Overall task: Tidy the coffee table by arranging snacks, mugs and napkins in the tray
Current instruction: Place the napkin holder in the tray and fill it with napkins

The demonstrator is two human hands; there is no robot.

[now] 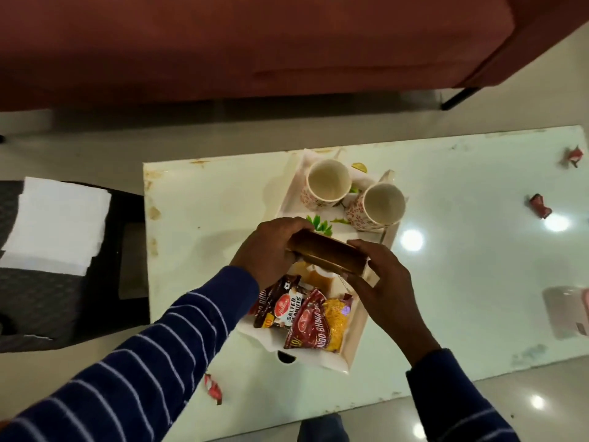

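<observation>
Held between left hand (271, 247) and right hand (379, 275), fingers curled round either end: brown box (328, 255), above the tray (357, 339) on the desk (204, 218). Probably rigid, light, smooth-sided; best gripped at both ends. Snack packets (306, 317) just below the hands, mugs (328, 183) beyond.

One head-worn camera looks steeply down from above the near edge of the surface (446, 250), facing the far sofa (255, 43). It sits close over the tray (357, 333), with floor showing left and right.
</observation>
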